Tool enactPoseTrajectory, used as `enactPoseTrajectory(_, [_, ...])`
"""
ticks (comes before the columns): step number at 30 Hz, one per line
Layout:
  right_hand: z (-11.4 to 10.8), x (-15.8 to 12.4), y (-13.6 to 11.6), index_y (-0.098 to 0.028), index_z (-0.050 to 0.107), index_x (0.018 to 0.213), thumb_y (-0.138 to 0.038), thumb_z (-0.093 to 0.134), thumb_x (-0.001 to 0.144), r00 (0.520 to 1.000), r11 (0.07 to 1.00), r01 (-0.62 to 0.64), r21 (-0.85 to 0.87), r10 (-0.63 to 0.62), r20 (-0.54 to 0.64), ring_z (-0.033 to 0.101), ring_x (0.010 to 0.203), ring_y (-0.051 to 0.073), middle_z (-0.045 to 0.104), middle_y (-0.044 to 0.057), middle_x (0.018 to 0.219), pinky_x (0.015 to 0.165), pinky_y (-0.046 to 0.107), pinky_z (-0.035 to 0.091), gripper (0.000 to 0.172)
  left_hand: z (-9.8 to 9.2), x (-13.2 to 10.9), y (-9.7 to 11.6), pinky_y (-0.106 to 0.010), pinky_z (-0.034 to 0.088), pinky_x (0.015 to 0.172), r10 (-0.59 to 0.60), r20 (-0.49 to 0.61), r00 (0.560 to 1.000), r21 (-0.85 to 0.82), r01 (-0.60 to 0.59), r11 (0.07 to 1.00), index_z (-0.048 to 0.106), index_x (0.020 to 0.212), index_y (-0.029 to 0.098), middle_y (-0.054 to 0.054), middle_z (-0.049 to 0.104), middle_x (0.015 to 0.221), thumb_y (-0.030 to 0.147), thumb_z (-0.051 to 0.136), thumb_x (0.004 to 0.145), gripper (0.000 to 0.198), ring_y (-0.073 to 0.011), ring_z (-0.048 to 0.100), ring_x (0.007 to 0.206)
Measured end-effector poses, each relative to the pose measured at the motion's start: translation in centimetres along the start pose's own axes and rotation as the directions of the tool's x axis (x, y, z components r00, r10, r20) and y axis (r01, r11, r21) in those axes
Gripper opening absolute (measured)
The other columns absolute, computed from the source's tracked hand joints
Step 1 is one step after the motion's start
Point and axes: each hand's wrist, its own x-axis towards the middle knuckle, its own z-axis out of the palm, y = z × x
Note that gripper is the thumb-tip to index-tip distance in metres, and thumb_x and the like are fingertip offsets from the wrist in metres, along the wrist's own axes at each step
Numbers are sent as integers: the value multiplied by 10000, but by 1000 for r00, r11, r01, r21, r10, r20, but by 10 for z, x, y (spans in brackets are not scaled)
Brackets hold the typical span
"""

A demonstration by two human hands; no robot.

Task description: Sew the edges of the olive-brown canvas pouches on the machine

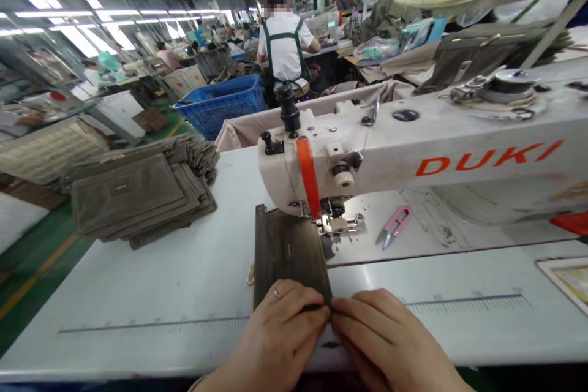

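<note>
A dark olive fabric pouch panel (289, 251) lies flat on the sewing table, its right edge running under the presser foot (339, 224) of the sewing machine (376, 153). At the panel's near right corner, my left hand (285, 331) pinches the fabric between thumb and fingers; a ring is on one finger. My right hand (386, 331) meets it there, fingers pressed together at the same corner. The right fingertips touch the fabric edge, and its thumb is largely hidden. A small gold zipper pull (250, 274) sticks out at the panel's left side.
Pink-handled thread snips (395, 226) lie on the machine bed. A stack of similar olive pouches (138, 190) rests at the table's left edge. A printed ruler (156, 326) runs along the front. Behind stand a blue crate (225, 104) and a seated person (285, 43).
</note>
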Motion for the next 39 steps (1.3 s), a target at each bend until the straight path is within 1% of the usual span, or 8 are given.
enactPoseTrajectory(5, [0,9,6,-186,655,1078,-114,539,862,999,999,13,-50,-11,46,588,870,202,689,78,1091,777,334,507,256,-3,9,-9,-332,519,831,48,-53,997,12,-47,999,684,1019,173,-55,706,995,91,553,912,189,-182,610,899])
enactPoseTrajectory(10, [-4,23,9,-193,657,1028,-75,545,829,997,999,6,-53,-2,80,577,842,197,695,45,1064,764,326,507,257,-9,20,-20,-335,514,852,40,7,999,15,-40,999,691,1013,183,-48,712,995,111,542,926,187,-170,618,924])
enactPoseTrajectory(14, [-5,33,15,-188,648,1070,-62,536,813,995,998,19,-67,-12,103,575,873,207,685,49,1078,780,335,509,307,-12,27,-30,-321,512,886,60,7,998,19,-60,998,699,1012,188,-46,716,985,125,538,932,190,-156,621,943])
enactPoseTrajectory(20, [-9,50,22,-187,656,1038,-66,564,812,986,993,-9,-122,29,165,578,827,213,682,42,1059,736,354,517,272,-14,38,-47,-327,507,896,103,-7,995,28,-103,994,698,1018,178,-50,716,990,126,538,926,192,-165,623,944])
enactPoseTrajectory(26, [-16,66,31,-203,661,1085,-74,570,822,966,986,-23,-165,65,251,603,896,218,679,46,1017,819,373,515,307,-15,51,-61,-312,495,920,120,19,993,94,-121,988,699,998,181,-31,721,991,136,558,917,168,-151,634,946])
enactPoseTrajectory(30, [-16,75,41,-213,665,1106,-89,558,825,961,978,-7,-211,65,268,618,925,227,677,49,1015,834,381,513,325,-16,57,-71,-329,479,959,116,42,992,139,-121,983,691,1016,195,-22,722,1010,148,557,920,171,-152,642,969])
enactPoseTrajectory(35, [-10,81,53,-222,660,1120,-129,522,869,963,969,-38,-245,101,252,634,945,244,675,61,1049,837,397,513,301,-19,67,-79,-321,483,939,119,33,992,155,-122,980,686,1005,198,-27,722,1032,162,548,931,161,-165,650,978])
enactPoseTrajectory(39, [-3,79,60,-223,662,1129,-158,500,893,969,960,-67,-271,128,213,644,882,248,691,75,993,773,380,513,293,-20,74,-84,-327,491,932,72,22,997,187,-75,980,697,986,208,-18,727,1031,161,553,927,163,-174,654,995])
